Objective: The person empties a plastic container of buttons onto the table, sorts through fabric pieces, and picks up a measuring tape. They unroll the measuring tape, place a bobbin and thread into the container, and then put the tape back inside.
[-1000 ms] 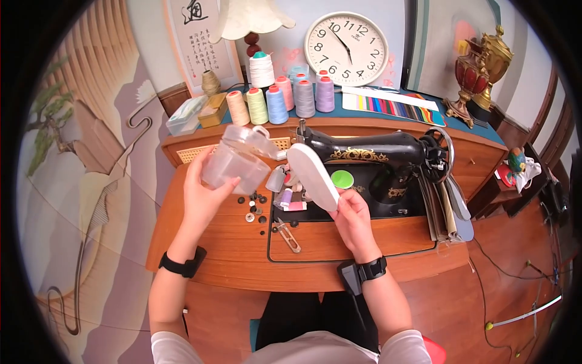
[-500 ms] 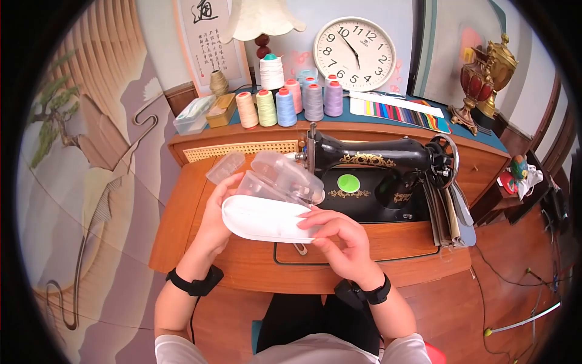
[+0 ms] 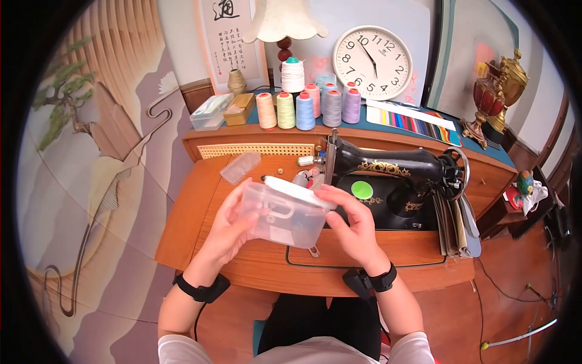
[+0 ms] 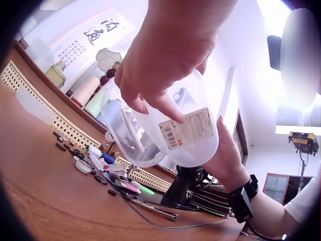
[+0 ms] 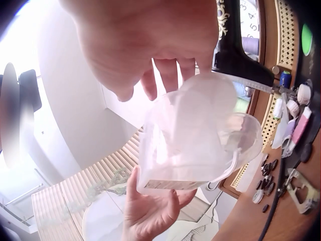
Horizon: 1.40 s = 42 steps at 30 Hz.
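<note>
Between both hands, above the wooden table, is a clear plastic box point(image 3: 285, 221) with a white lid point(image 3: 295, 191) along its upper side. The left hand point(image 3: 233, 227) grips the box's left end, thumb on the near wall. At the lid's right end, the right hand point(image 3: 353, 224) holds the edge with fingers above and thumb below. A printed label point(image 4: 187, 129) shows on the box in the left wrist view. Whether the lid is fully seated I cannot tell. A separate clear tray point(image 3: 241, 167) lies on the table behind the left hand.
A black sewing machine point(image 3: 388, 164) stands at the right, with a green disc point(image 3: 362, 190) on its bed. Buttons point(image 4: 75, 153), small items and a metal clip point(image 5: 302, 193) lie on the table. Thread cones point(image 3: 305, 111) stand on the back shelf.
The box and lid have turned from facing up to the lid lying along the top edge, with the box's side toward the head camera. Both hands have shifted their grip around them.
</note>
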{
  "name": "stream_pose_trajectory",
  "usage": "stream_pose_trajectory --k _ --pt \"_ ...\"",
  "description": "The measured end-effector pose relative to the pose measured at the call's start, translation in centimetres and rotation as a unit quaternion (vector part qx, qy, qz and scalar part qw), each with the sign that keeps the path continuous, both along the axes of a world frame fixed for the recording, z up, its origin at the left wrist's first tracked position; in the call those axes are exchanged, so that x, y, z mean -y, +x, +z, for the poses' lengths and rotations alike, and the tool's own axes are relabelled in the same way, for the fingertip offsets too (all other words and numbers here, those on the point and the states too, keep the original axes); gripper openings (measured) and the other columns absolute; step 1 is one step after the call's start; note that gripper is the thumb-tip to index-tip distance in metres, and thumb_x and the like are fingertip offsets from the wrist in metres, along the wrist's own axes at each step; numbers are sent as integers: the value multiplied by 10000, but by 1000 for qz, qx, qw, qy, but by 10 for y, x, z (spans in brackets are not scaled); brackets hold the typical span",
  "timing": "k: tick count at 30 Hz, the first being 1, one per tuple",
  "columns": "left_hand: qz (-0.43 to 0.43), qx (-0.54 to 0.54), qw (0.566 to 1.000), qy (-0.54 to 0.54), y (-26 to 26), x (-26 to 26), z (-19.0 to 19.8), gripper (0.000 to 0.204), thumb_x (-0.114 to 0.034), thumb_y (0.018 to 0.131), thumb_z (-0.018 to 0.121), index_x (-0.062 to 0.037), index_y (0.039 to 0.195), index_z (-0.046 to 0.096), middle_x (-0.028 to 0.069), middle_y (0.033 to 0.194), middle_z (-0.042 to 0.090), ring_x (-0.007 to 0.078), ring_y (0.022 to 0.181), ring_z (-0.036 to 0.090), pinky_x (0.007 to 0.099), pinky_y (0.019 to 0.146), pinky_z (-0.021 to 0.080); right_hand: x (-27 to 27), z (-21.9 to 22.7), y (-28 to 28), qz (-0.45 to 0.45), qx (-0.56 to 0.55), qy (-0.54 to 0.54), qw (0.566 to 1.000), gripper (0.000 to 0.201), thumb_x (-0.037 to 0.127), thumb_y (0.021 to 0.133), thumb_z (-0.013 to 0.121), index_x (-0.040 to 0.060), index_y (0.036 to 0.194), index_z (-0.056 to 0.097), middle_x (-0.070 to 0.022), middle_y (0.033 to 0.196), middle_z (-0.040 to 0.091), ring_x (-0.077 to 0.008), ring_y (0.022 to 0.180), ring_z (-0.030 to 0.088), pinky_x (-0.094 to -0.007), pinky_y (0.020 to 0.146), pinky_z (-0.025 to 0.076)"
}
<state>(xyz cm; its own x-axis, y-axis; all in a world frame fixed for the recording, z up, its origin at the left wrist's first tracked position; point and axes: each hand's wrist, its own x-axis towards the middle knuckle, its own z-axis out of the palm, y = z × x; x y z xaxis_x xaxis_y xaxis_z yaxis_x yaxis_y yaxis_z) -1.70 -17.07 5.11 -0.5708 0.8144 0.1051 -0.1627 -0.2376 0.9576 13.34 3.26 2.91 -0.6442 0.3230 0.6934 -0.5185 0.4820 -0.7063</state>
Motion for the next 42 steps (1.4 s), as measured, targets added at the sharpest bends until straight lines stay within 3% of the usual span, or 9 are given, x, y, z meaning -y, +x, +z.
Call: stream_pose_trajectory --k 3,8,13,19,21,28,31,35,42 --pt "18 121 991 54 -13 4 0 723 -66 865 641 -145 1467 250 80 1197 518 201 1116 558 375 864 561 1 3 -4 9 -28 -104 994 225 79 914 574 14 1125 618 -107 1113 646 -216 1138 561 -344 965 436" --pt "142 -65 984 89 -56 4 -14 732 -196 880 646 -183 1472 215 83 1258 463 225 1166 519 483 879 537 -13 -27 -6 12 -9 -194 981 120 47 954 517 -8 1016 605 -89 1009 659 -141 996 604 -277 884 467" --pt "220 -144 961 89 -100 -25 -20 720 -86 876 638 -166 1459 224 77 1179 448 197 1153 503 350 866 530 -27 -52 -11 14 31 -270 962 84 29 944 531 -11 977 597 -83 976 664 -141 976 619 -265 877 483" --pt "343 -329 880 24 -165 -51 -79 605 -96 766 753 -66 1202 334 131 1172 414 264 1160 498 359 894 479 -37 -71 -14 -12 175 -225 958 223 34 841 667 49 1059 622 -50 1097 622 -136 1012 607 -262 854 510" --pt "396 -437 788 -176 -168 -49 -76 628 -115 704 795 -42 1134 344 179 1164 426 335 1175 475 396 931 444 -35 -70 -14 -20 181 -189 965 243 51 842 671 68 1080 629 -69 1145 599 -147 1027 601 -271 858 507" --pt "289 -498 778 -252 -166 -37 -75 884 -110 673 806 -22 1363 260 271 1314 396 396 1219 431 429 1008 401 -15 -42 -28 -125 202 99 966 390 170 777 692 137 1162 637 -194 1225 528 -321 1033 602 -372 886 494" --pt "278 -468 815 -198 -165 -35 -82 1032 -103 668 808 -30 1454 143 289 1367 371 398 1258 405 422 1041 376 -17 -25 -48 -117 375 174 903 331 181 779 662 100 1099 656 -207 1128 606 -337 919 629 -425 797 517" --pt "255 -469 820 -207 -163 -28 -84 935 -144 719 782 -25 1443 203 270 1360 407 387 1264 411 419 1040 374 -24 -31 -76 -190 314 178 913 160 151 751 677 51 871 709 -190 781 668 -343 779 656 -406 733 529" --pt "207 -502 794 -274 -146 -29 -62 521 -186 801 711 -41 1261 512 257 1290 472 389 1186 475 413 995 408 4 -3 -106 -147 306 154 928 170 152 763 643 43 881 699 -191 837 673 -343 830 654 -417 780 524"
